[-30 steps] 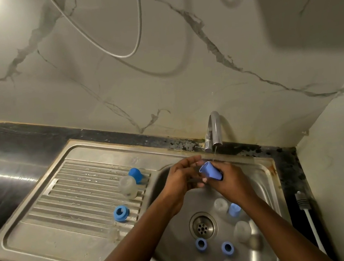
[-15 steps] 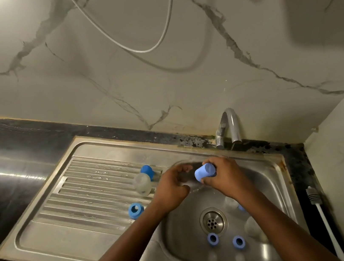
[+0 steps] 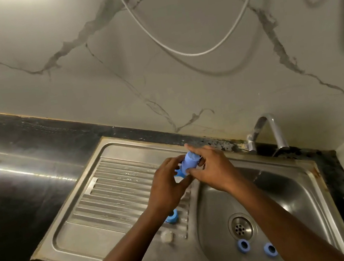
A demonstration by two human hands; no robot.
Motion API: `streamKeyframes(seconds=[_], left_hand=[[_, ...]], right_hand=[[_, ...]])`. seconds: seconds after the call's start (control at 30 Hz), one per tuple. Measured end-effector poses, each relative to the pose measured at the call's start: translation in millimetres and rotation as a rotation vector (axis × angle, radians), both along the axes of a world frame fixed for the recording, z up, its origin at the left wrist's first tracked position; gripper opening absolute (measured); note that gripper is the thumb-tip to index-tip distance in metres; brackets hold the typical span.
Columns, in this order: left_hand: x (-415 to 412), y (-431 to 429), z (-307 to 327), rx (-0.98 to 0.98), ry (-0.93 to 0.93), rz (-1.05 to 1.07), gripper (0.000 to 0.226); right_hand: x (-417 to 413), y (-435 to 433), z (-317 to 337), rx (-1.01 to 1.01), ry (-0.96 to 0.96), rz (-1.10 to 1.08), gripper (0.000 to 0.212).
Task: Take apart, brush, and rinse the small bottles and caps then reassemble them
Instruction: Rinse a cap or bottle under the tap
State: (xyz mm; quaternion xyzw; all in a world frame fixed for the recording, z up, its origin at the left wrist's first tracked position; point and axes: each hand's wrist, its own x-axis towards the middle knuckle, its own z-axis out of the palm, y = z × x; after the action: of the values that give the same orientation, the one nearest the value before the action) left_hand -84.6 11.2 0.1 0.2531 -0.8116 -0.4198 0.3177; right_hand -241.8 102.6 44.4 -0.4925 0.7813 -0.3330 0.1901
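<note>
Over the ribbed drainboard of the stainless steel sink (image 3: 109, 195), my right grip (image 3: 214, 168) and left grip (image 3: 166, 189) both clasp the pale blue cylindrical plastic cap (image 3: 190, 161) — two blue ring caps (image 3: 243, 246) lie in the basin near the drain.

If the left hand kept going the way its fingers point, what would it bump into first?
Most likely the blue cap pinched in the right hand. The left hand has its fingertips right beside it, though whether they touch is unclear.
</note>
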Motion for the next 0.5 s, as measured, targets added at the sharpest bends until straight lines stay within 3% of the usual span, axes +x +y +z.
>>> streamKeyframes(seconds=[0.27,0.5], left_hand=[[30.9,-59.9,-27.2,-0.002,-0.113,0.159,0.046],[42.1,-96.1,-74.8,0.042,-0.36,0.218,0.047]], right_hand=[[25.7,-36.9,-6.9,0.037,-0.074,0.017,0.074],[12.8,-7.3,-20.4,0.03,-0.059,-0.142,0.049]])
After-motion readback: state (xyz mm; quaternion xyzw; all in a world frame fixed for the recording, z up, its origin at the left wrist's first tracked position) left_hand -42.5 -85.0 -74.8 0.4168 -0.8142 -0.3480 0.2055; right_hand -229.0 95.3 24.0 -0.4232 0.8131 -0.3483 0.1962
